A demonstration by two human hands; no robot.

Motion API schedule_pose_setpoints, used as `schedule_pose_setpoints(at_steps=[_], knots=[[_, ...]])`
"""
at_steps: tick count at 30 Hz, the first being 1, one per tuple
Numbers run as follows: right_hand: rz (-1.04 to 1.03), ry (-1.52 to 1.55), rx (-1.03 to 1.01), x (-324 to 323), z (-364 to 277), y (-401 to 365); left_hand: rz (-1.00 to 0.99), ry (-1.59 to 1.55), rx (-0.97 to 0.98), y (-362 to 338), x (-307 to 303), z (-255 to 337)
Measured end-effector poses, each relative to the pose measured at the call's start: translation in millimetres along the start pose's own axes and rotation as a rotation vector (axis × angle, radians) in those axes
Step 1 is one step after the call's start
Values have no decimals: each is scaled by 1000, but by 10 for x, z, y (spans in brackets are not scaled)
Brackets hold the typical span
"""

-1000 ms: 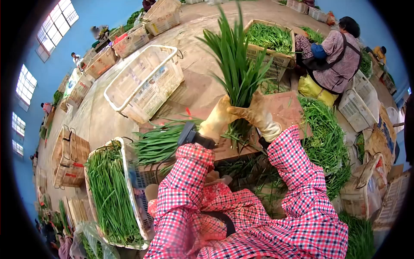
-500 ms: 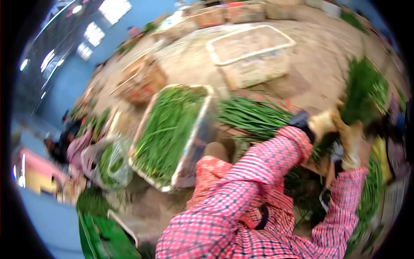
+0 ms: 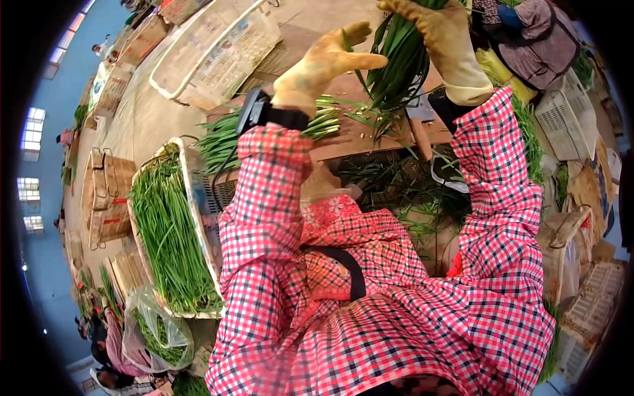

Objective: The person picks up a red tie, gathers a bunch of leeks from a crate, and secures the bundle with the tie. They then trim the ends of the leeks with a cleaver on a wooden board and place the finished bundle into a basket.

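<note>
My right hand (image 3: 452, 46), in a yellowed work glove, is wrapped round a bunch of long green chives (image 3: 399, 56) at the top of the view. The leaves hang down over a low brown board (image 3: 389, 135). My left hand (image 3: 323, 66), gloved alike, is just left of the bunch with its fingers spread and nothing gripped. Below my left wrist, more chives (image 3: 224, 138) lie on the board with their pale ends pointing right. A blade with a wooden handle (image 3: 421, 137) rests on the board under my right wrist.
A white crate (image 3: 214, 231) full of chives stands at left, with a clear plastic bag (image 3: 175, 330) of greens below it. Another pale crate (image 3: 231, 63) is on the floor ahead. Dark leaf scraps (image 3: 383, 178) lie below the board. A person (image 3: 538, 39) sits at upper right.
The view has turned, so the crates appear farther left. My hands were close together by the greens at right; now my left hand is apart from the bunch, fingers spread.
</note>
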State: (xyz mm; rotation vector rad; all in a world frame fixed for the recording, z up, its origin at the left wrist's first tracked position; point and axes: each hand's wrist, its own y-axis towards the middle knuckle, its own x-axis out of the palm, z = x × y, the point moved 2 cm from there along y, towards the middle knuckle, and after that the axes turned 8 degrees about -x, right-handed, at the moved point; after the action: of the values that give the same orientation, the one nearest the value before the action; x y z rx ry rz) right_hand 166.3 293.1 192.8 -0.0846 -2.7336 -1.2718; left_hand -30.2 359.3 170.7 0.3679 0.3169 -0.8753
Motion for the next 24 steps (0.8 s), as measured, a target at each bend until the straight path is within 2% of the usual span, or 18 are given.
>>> schedule_pose_setpoints(at_steps=[2, 3, 4, 6, 8, 9, 11, 12, 14, 16, 17, 18, 19, 21, 23, 24], knots=[[305, 86, 25, 250, -249, -7, -9, -65, 8, -19, -10, -133], [190, -773, 158, 91, -19, -88, -8, -98, 9, -26, 6, -196], [204, -567, 153, 124, 137, -50, -9, 1, -22, -55, 31, -195], [261, -337, 292, -11, 141, -58, 0, 211, -65, -82, 21, -127], [79, 352, -23, -123, 324, 67, 116, 393, 6, -148, 63, -41], [178, 562, 5, -139, 345, 24, 182, 546, 47, -192, 77, 50], [200, -279, 163, -203, 450, -69, 281, 871, 137, -286, 133, 321], [201, -701, 234, -247, 493, -83, 232, 922, 50, -299, 130, 489], [238, -586, 212, -96, 273, 22, 160, 1020, -123, -337, 90, 792], [276, -472, 207, 43, 1, 135, 270, 841, -111, -465, -57, 942], [216, -567, 229, 8, -22, 207, 345, 745, -35, -503, -155, 873], [110, 160, 288, -199, 91, 243, 420, 651, 43, -522, -281, 770], [178, -21, 288, -172, 92, 230, 389, 515, 198, -528, -373, 750], [317, -395, 271, -80, 6, 223, 354, 464, 158, -654, -460, 750], [153, -847, 256, 198, -24, 133, 311, 414, 105, -755, -405, 744], [-1, -1174, -82, -98, 613, -24, 276, 380, 109, -790, -349, 694]])
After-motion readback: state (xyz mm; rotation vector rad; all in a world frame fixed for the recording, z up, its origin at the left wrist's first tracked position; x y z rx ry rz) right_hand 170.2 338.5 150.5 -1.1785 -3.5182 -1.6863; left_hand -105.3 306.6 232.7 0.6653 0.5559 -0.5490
